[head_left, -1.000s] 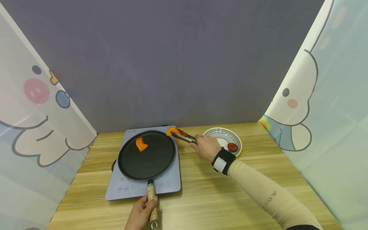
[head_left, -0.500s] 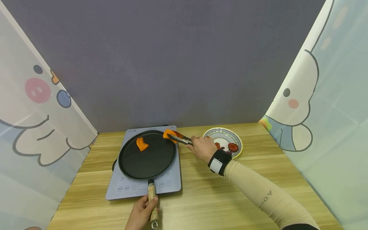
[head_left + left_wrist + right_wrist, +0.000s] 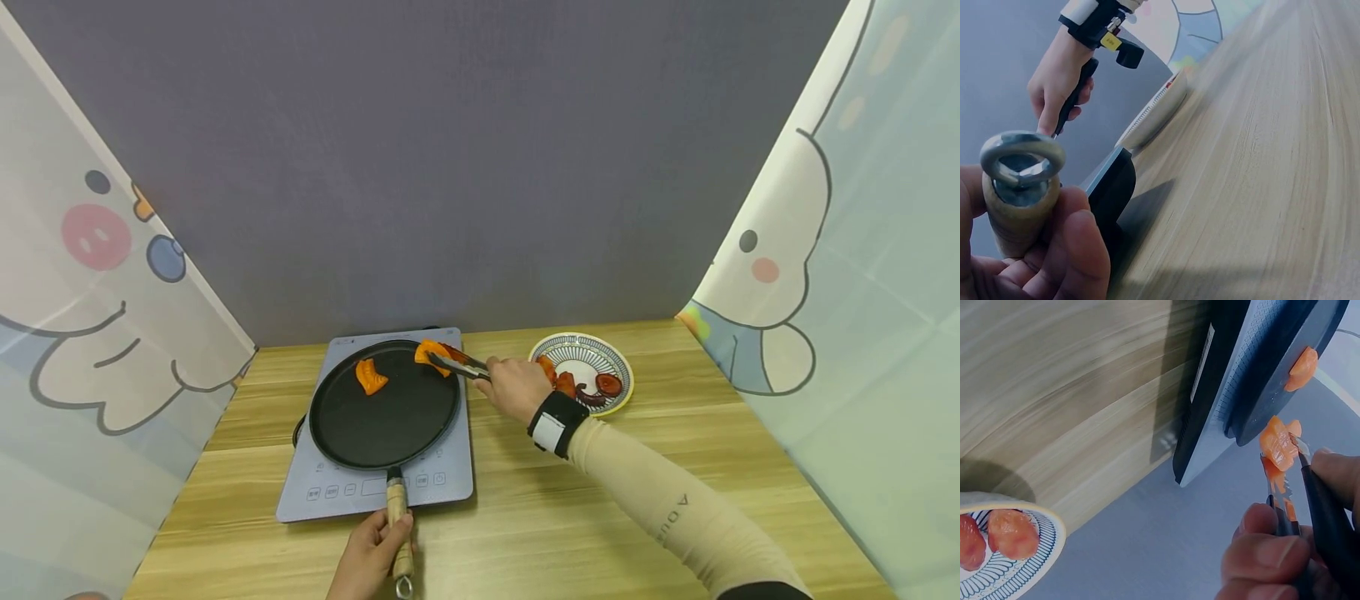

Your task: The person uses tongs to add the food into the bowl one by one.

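My left hand [image 3: 366,557] grips the wooden handle [image 3: 396,500] of a flat black frying pan [image 3: 382,429]. In the left wrist view, fingers curl round that handle [image 3: 1013,225] below its metal hanging ring [image 3: 1022,153]. My right hand [image 3: 517,387] holds black-handled tongs [image 3: 467,367]. Between the tongs' tips is an orange food slice [image 3: 429,353], over the pan's right rim; in the right wrist view the slice [image 3: 1279,444] looks shiny and apart from the pan. Another orange slice [image 3: 370,377] lies at the pan's upper left.
Beneath the pan is a pale induction cooker [image 3: 300,500] with touch buttons along its front. A patterned plate [image 3: 596,357] to the right bears several reddish food pieces [image 3: 608,384]. A grey panel [image 3: 480,167] rises behind the wooden table [image 3: 562,533], with printed sheets on both sides.
My right hand has moved left, carrying the tongs and the orange slice from beside the pan to over its right rim. More of the plate shows. My left hand stays on the handle.
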`<action>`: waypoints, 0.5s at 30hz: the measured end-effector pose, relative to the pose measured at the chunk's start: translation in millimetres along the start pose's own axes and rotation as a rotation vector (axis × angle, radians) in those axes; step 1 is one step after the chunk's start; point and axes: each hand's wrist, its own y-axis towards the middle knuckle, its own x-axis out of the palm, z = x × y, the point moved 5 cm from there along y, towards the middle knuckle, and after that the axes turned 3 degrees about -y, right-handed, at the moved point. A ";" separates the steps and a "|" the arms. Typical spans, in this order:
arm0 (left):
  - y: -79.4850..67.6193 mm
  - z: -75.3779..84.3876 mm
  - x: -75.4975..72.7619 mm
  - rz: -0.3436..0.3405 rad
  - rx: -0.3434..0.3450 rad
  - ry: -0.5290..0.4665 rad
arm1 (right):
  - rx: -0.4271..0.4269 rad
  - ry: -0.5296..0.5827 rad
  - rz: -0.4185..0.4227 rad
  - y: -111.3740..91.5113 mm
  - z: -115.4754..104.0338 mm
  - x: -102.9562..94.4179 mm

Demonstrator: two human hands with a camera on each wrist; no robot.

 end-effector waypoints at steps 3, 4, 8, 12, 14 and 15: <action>0.3 -0.1 0.1 -0.001 0.005 -0.003 | 0.006 0.007 -0.011 2.0 -1.3 2.3; 0.4 -0.3 0.2 -0.001 0.006 -0.003 | 0.010 0.011 -0.017 2.6 -1.7 3.2; 0.6 -1.3 0.2 -0.002 0.006 -0.008 | 0.020 0.010 -0.037 4.9 -4.1 7.2; 0.7 -2.0 0.0 0.001 0.005 -0.011 | 0.018 0.026 -0.036 6.3 -8.3 7.9; 0.6 -2.1 0.0 0.003 0.005 -0.013 | 0.018 0.027 -0.038 6.7 -10.3 8.1; 0.6 -2.0 0.0 0.004 0.004 -0.013 | 0.018 0.026 -0.040 6.9 -11.4 8.1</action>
